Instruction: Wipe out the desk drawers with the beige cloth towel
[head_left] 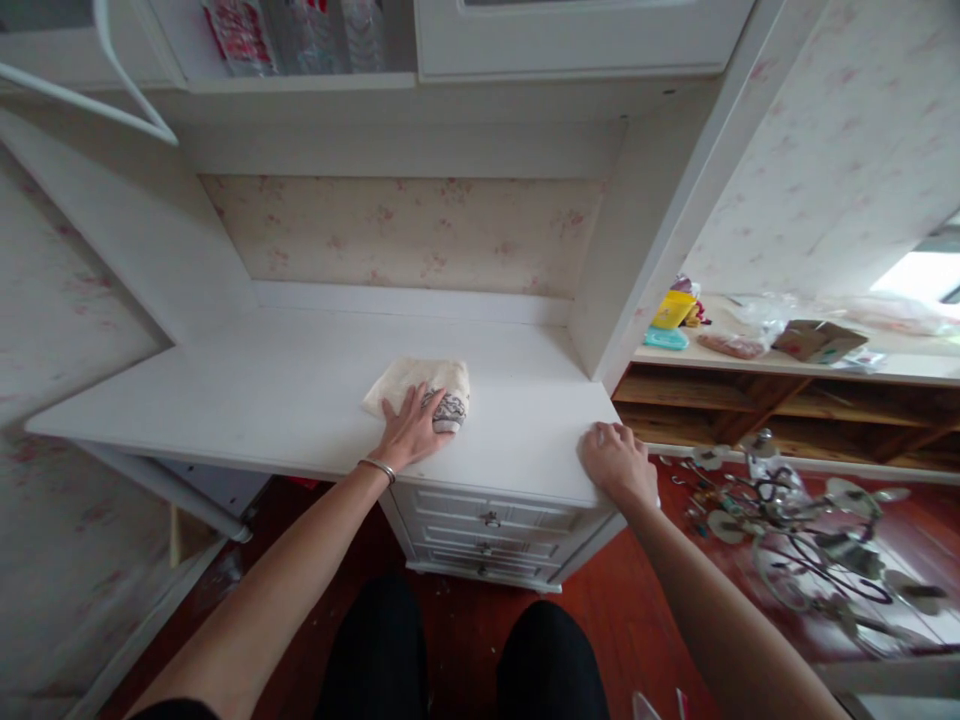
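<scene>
A folded cream cloth (409,382) with a dark patterned edge lies on the white desk top (262,400). My left hand (411,428) rests flat on the cloth, fingers spread, a silver bangle at the wrist. My right hand (616,462) sits on the desk's front right corner with its fingers curled down against the surface, holding nothing I can make out.
Drawers (487,525) sit under the desk near my knees. White shelves and a cabinet hang above. To the right, a low wooden shelf (787,390) carries a yellow box, bags and clutter. A metal chandelier (802,530) lies on the red wooden floor.
</scene>
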